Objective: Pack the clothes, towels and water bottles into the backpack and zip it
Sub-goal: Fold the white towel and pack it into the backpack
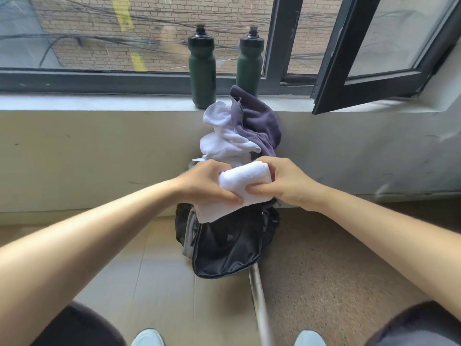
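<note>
Towel, white, rolled, held just above black backpack on floor. Left hand and right hand gripping opposite ends, fingers curled round it. White and grey clothes heaped behind, against wall. Left bottle and right bottle, green, upright on sill.

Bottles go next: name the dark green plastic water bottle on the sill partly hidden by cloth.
The right dark green bottle: grey-purple cloth covers its base. The left bottle shows almost whole.
</note>
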Demonstrator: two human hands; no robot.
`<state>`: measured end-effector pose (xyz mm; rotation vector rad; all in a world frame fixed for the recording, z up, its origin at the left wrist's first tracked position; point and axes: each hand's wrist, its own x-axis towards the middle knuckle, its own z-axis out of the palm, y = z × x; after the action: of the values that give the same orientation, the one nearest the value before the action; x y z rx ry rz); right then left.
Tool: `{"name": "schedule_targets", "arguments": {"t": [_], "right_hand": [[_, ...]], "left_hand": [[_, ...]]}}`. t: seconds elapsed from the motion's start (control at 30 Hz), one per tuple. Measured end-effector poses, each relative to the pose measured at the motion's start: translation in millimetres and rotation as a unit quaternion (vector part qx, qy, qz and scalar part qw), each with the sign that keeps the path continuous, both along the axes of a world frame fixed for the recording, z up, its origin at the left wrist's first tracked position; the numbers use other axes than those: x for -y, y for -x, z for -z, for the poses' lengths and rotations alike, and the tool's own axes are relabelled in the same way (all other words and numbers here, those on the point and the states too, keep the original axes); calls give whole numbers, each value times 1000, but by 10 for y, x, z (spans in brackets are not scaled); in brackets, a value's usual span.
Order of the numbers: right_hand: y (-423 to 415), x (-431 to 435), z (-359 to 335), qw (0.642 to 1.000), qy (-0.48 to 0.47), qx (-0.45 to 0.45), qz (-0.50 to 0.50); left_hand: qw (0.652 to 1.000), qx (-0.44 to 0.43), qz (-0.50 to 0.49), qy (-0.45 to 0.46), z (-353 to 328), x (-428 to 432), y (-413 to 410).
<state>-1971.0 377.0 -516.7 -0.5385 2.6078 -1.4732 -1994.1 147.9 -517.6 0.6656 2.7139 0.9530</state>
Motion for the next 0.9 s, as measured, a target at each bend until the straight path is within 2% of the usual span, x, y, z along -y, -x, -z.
{"name": "schedule_targets", "arguments": {"t": [0.1,0.2,0.3,0.37,0.43,0.5,0.57,0.67,0.7,0.8,0.9], "right_hand": [[140,15,203,997,-56,7,53],[200,-85,524,984,-135,75,83],[161,-172,954,947,-278,148,59],[156,-205,1268,920,-333,197,57],[142,-171,1582,922,-290,234,103],[105,-73,1906,928,-196,252,191],[40,48,2225,915,-110,276,274],[-6,140,2499,890,21,320,324],[1,133,2502,895,32,296,333],[147,59,2252,926,19,102,364],[439,35,1794,952,98,16,289]], "left_hand": [[998,-22,-48,37,104,167,111],[993,-7,-97,66,261,391,233],[988,3,-110,113,416,493,315],[984,9,-98,147,545,451,336],[981,5,-86,175,731,347,365],[980,6,-78,185,948,198,386],[977,10,-59,203,1177,47,373],[960,-17,22,279,1538,-140,290],[954,-26,40,295,1665,-188,258],[948,-78,30,307,1986,-288,244],[934,-155,-3,321,2225,-364,353]]}}
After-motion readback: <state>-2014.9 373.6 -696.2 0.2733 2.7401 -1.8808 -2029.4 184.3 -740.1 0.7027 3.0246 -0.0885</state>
